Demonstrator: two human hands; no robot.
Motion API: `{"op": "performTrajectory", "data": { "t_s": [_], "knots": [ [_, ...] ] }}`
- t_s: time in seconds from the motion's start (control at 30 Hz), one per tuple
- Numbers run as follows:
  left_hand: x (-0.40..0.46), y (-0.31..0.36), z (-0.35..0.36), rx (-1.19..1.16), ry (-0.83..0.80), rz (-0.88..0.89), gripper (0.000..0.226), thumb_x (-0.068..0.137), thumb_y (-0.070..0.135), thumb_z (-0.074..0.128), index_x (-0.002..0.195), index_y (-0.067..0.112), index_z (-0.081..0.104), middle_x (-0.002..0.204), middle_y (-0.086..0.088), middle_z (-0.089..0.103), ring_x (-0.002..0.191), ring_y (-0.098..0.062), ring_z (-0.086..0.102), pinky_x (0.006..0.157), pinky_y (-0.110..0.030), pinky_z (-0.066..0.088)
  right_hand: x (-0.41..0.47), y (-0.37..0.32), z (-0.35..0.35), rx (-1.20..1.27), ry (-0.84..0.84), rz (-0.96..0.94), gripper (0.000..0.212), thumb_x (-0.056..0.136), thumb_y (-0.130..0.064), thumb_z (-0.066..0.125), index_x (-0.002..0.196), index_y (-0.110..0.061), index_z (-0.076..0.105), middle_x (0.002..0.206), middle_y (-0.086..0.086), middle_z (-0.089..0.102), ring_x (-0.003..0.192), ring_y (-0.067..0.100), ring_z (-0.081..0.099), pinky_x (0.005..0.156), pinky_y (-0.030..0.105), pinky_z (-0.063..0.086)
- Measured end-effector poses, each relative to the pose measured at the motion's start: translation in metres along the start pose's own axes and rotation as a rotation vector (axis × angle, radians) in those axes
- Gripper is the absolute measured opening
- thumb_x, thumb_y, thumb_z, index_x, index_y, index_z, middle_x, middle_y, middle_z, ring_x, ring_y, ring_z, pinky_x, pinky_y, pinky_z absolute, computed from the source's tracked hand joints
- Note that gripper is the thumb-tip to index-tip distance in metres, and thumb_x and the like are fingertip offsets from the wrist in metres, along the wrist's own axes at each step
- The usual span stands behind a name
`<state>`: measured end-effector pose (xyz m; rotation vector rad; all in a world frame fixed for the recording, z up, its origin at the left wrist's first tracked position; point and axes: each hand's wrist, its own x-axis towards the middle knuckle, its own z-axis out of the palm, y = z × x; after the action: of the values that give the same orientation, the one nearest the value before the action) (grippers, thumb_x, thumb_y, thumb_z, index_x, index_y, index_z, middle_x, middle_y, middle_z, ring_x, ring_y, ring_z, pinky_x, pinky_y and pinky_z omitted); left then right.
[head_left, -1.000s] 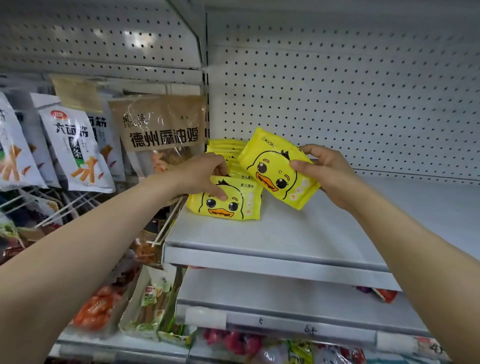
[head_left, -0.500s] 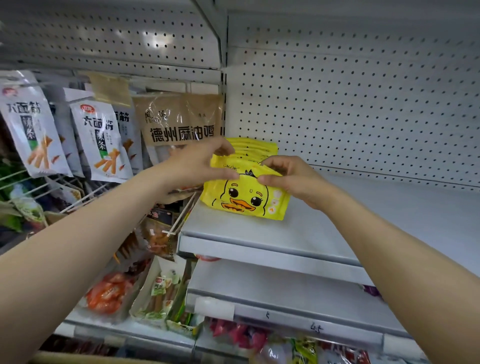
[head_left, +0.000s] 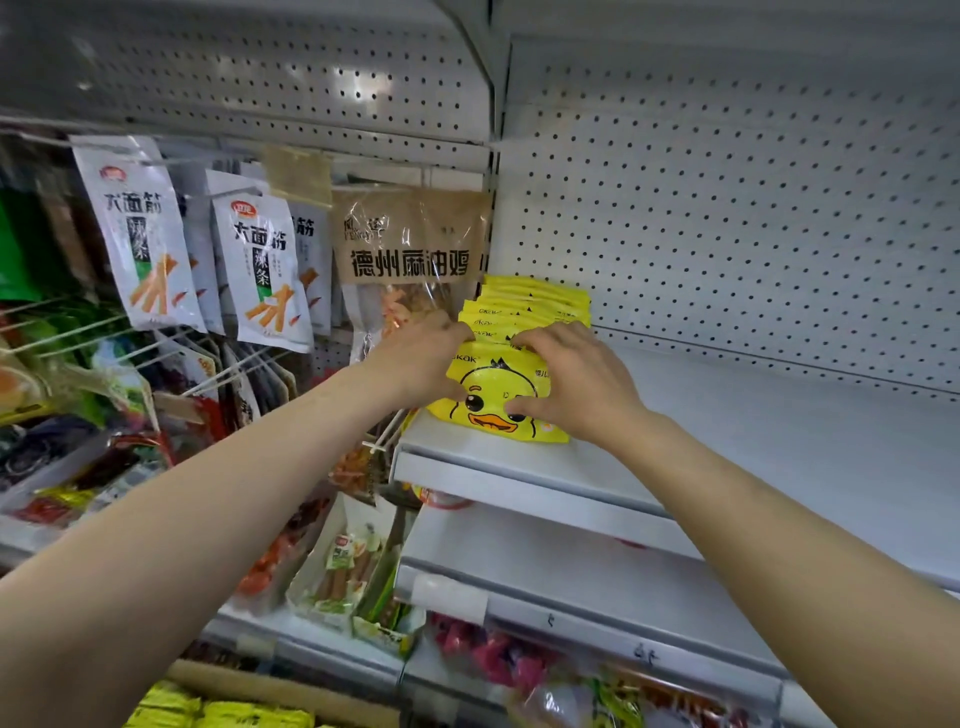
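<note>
Left hand (head_left: 418, 364), right hand (head_left: 574, 387) close together, seemingly curled.

Two hands (head_left: 423, 364), about seven duck packets (head_left: 488, 395), one brown bag (head_left: 410, 244)

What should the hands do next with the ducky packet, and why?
Probably ease the front duck pack back against the row of yellow packs and let go. The left hand and right hand grip its two sides, it stands upright near the front edge of the shelf, and the row stands just behind it.
</note>
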<state>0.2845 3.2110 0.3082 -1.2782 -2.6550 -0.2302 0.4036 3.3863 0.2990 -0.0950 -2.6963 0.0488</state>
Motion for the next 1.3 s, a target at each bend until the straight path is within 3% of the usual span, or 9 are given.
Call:
{"op": "performTrajectory", "data": {
  "t_s": [0.13, 0.27, 0.37, 0.6, 0.8, 1.03, 1.3],
  "knots": [
    [-0.004, 0.014, 0.012, -0.014, 0.021, 0.004, 0.094, 0.072, 0.055, 0.075, 0.148, 0.022, 0.030, 0.147, -0.005, 0.036, 0.138, -0.026, 0.030, 0.110, -0.048, 0.031, -0.011, -0.001, 0.012, -0.141, -0.032, -0.008, 0.084, 0.079, -0.060, 0.067, 0.149, -0.024, 0.037, 0.144, 0.001, 0.044, 0.133, 0.024, 0.035, 0.099, 0.040, 0.038],
    [-0.011, 0.027, 0.024, 0.046, 0.079, -0.036, 0.099, 0.077, 0.047, 0.074, 0.153, 0.017, 0.017, 0.157, -0.006, 0.025, 0.145, -0.026, 0.019, 0.118, -0.047, 0.018, -0.018, -0.008, 0.021, -0.182, -0.054, 0.051, 0.082, 0.087, -0.058, 0.058, 0.154, -0.024, 0.025, 0.159, 0.007, 0.023, 0.147, 0.026, 0.018, 0.113, 0.043, 0.026],
    [-0.018, 0.036, 0.025, 0.053, 0.086, -0.088, 0.102, 0.078, 0.046, 0.074, 0.154, 0.017, 0.012, 0.159, -0.010, 0.018, 0.147, -0.028, 0.016, 0.118, -0.049, 0.017, -0.021, -0.013, 0.017, -0.174, -0.074, 0.085, 0.083, 0.087, -0.058, 0.059, 0.154, -0.026, 0.021, 0.162, 0.008, 0.017, 0.149, 0.027, 0.012, 0.119, 0.045, 0.020],
    [-0.066, 0.061, 0.002, 0.027, 0.096, -0.151, 0.096, 0.076, 0.038, 0.079, 0.151, 0.017, 0.023, 0.156, -0.014, 0.025, 0.143, -0.033, 0.024, 0.114, -0.048, 0.027, -0.041, -0.027, -0.024, -0.174, -0.005, 0.049, 0.071, 0.087, -0.050, 0.063, 0.146, -0.021, 0.036, 0.152, 0.009, 0.035, 0.142, 0.029, 0.027, 0.113, 0.043, 0.028],
    [-0.136, 0.074, -0.024, -0.001, 0.222, -0.240, 0.066, 0.083, 0.041, 0.068, 0.138, 0.016, 0.042, 0.138, -0.011, 0.044, 0.128, -0.034, 0.039, 0.102, -0.047, 0.040, -0.076, -0.059, -0.056, -0.088, 0.044, -0.019, 0.058, 0.091, -0.049, 0.058, 0.141, -0.022, 0.044, 0.147, 0.006, 0.043, 0.135, 0.028, 0.037, 0.108, 0.039, 0.031],
    [-0.234, 0.076, -0.044, 0.007, 0.309, -0.356, 0.057, 0.086, 0.040, 0.063, 0.134, 0.013, 0.048, 0.128, -0.013, 0.050, 0.123, -0.034, 0.044, 0.099, -0.046, 0.043, -0.126, -0.113, -0.072, 0.079, 0.054, -0.149, 0.055, 0.089, -0.048, 0.060, 0.137, -0.026, 0.046, 0.145, 0.004, 0.045, 0.133, 0.029, 0.040, 0.108, 0.044, 0.036],
    [-0.319, 0.060, -0.050, 0.097, 0.258, -0.449, 0.057, 0.086, 0.040, 0.066, 0.134, 0.015, 0.047, 0.131, -0.011, 0.049, 0.122, -0.033, 0.045, 0.095, -0.047, 0.047, -0.161, -0.179, -0.062, 0.166, 0.017, -0.267, 0.053, 0.090, -0.045, 0.060, 0.137, -0.024, 0.047, 0.144, 0.001, 0.046, 0.133, 0.025, 0.040, 0.102, 0.040, 0.043]
  ]
}}
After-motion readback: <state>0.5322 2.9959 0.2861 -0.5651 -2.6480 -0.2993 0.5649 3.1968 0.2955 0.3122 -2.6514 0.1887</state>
